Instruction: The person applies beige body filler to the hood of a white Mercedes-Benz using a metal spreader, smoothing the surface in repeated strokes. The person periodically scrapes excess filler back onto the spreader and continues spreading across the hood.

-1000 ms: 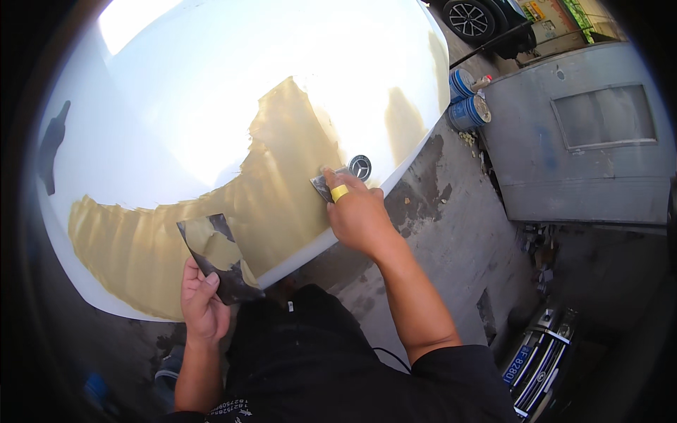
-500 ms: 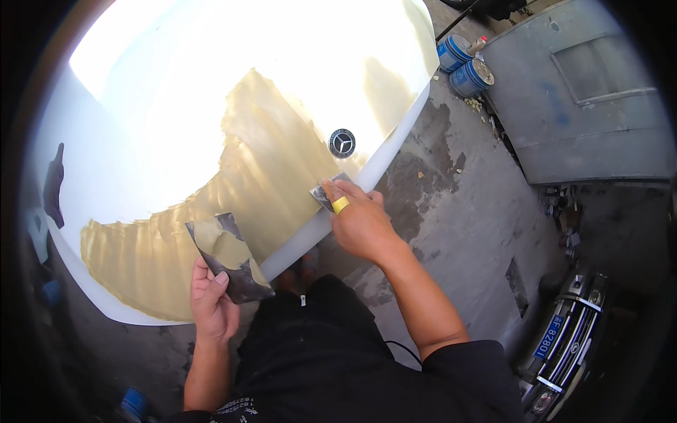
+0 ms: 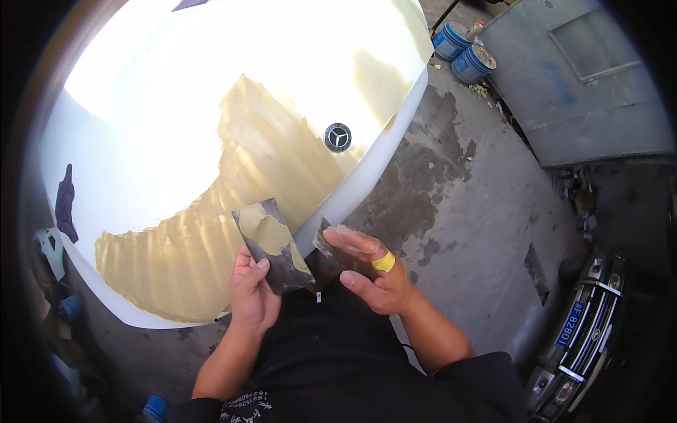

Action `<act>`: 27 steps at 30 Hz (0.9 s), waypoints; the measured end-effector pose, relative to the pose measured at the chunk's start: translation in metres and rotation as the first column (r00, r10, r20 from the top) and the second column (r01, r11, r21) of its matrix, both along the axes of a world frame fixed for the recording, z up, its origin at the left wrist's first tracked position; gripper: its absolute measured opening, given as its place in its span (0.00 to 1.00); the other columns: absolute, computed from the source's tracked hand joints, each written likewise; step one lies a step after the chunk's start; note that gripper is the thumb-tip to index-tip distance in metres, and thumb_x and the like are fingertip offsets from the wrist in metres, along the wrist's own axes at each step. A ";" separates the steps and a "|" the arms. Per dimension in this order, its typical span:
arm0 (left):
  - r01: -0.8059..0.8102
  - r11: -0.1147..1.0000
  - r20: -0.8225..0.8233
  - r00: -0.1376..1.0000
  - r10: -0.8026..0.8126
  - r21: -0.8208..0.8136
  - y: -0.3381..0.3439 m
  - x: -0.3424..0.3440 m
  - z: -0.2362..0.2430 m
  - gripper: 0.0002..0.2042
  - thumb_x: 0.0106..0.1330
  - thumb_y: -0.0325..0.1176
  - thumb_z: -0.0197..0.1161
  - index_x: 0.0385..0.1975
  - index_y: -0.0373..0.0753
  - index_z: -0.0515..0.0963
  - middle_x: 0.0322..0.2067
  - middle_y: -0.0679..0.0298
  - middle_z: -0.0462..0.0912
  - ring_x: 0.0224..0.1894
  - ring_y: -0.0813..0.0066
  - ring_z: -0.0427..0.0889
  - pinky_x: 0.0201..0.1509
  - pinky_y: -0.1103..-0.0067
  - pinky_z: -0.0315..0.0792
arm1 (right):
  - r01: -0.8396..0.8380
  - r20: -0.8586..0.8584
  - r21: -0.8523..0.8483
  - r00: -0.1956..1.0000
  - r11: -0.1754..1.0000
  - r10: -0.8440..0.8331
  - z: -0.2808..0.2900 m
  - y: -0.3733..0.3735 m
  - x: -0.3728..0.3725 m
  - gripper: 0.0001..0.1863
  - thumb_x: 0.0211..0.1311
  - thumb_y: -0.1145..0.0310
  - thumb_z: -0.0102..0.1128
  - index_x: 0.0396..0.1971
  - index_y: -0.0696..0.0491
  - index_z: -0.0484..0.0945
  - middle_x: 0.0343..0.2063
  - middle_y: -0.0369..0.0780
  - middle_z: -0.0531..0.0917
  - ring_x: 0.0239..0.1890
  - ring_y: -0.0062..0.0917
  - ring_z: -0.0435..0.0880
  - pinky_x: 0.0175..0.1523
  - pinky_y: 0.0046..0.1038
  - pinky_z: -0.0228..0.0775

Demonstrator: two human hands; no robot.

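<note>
My left hand [image 3: 255,292] grips a dark flat putty board [image 3: 289,275] by its near left side, thumb on top. A smear of beige putty [image 3: 264,233] lies on the board. Just to the right, my right hand [image 3: 381,278] holds a thin putty spreader [image 3: 321,240], fingers stretched along it and yellow tape around one finger. The spreader is off the panel, close to the board's right edge. Beyond both hands lies a white car panel [image 3: 159,151] with a broad, streaky coat of beige putty [image 3: 264,155]. A round black emblem [image 3: 337,137] sits beside that coat.
Blue buckets [image 3: 472,65] stand on the concrete floor [image 3: 486,211] at the upper right, beside a grey metal panel [image 3: 592,92]. A chrome car bumper [image 3: 589,317] is at the lower right. Some dark purple thing [image 3: 65,204] lies on the white panel's left side.
My right hand has drawn the spreader off the panel's near edge, back toward me and beside the board. My left hand and the board have moved right. The view has shifted slightly.
</note>
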State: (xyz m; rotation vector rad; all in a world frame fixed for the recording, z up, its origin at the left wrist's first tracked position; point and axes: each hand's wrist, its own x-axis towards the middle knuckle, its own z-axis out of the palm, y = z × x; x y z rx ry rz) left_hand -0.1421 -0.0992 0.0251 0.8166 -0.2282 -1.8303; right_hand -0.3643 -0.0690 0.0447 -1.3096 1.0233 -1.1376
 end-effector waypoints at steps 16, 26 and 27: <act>-0.019 0.967 0.300 0.949 0.097 -0.255 -0.015 -0.001 0.008 0.19 0.68 0.20 0.54 0.59 0.35 0.65 0.55 0.58 0.77 0.58 0.73 0.75 0.65 0.74 0.66 | 0.043 -0.661 -0.338 0.700 0.940 -0.270 0.008 -0.005 0.005 0.31 0.55 0.74 0.64 0.62 0.51 0.69 0.57 0.36 0.78 0.63 0.32 0.73 0.61 0.43 0.59; -0.026 0.948 0.405 0.900 0.159 -0.316 -0.021 0.005 0.006 0.17 0.69 0.21 0.54 0.57 0.35 0.65 0.53 0.59 0.78 0.55 0.74 0.76 0.64 0.75 0.67 | -0.057 -0.744 -0.289 0.642 0.956 -0.186 -0.011 0.006 0.015 0.30 0.56 0.72 0.63 0.62 0.50 0.69 0.59 0.35 0.77 0.64 0.30 0.71 0.59 0.45 0.61; -0.042 0.948 0.416 0.892 0.178 -0.316 -0.023 0.011 0.005 0.17 0.69 0.21 0.54 0.57 0.35 0.65 0.53 0.59 0.78 0.55 0.74 0.77 0.64 0.75 0.67 | -0.004 -0.731 -0.255 0.655 0.967 -0.190 -0.015 0.004 0.008 0.31 0.56 0.72 0.63 0.62 0.51 0.69 0.59 0.36 0.77 0.65 0.30 0.71 0.59 0.45 0.61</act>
